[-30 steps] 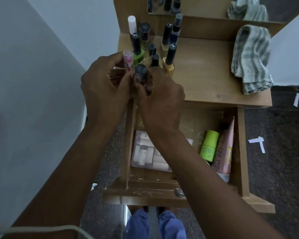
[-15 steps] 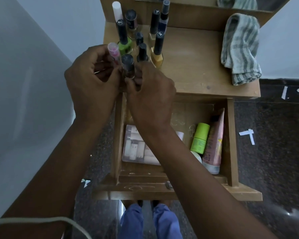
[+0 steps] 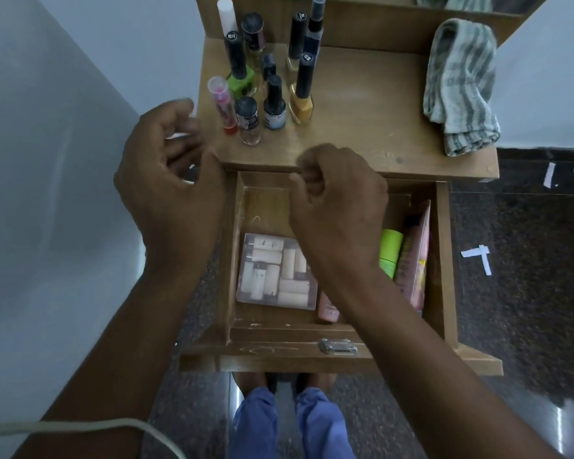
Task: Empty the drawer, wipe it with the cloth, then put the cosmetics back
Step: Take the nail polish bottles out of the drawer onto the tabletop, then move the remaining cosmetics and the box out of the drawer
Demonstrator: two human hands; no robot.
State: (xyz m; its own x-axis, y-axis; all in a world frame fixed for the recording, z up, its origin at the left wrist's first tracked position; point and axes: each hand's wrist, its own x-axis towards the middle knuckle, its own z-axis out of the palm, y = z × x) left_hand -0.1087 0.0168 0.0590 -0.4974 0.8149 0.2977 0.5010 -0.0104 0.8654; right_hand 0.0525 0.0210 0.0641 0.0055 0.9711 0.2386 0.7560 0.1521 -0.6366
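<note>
The wooden drawer stands pulled out below the table top. Inside lie a clear box of pale tubes, a green tube, a tall pink tube and a small pink tube. Several nail polish bottles stand on the top's left side, among them a pink-capped tube and a clear bottle with a dark cap. My left hand hovers left of the drawer, fingers loosely curled, holding nothing. My right hand hangs over the drawer, fingers curled, with nothing seen in it.
A striped grey-green cloth lies on the right of the table top. A white wall runs along the left. The dark floor carries white tape marks. A white cable crosses the lower left. My blue trouser legs show below.
Both hands have let go of the pink-capped tube and the dark-capped bottle, which now stand on the table top. The hands have drawn back toward the drawer.
</note>
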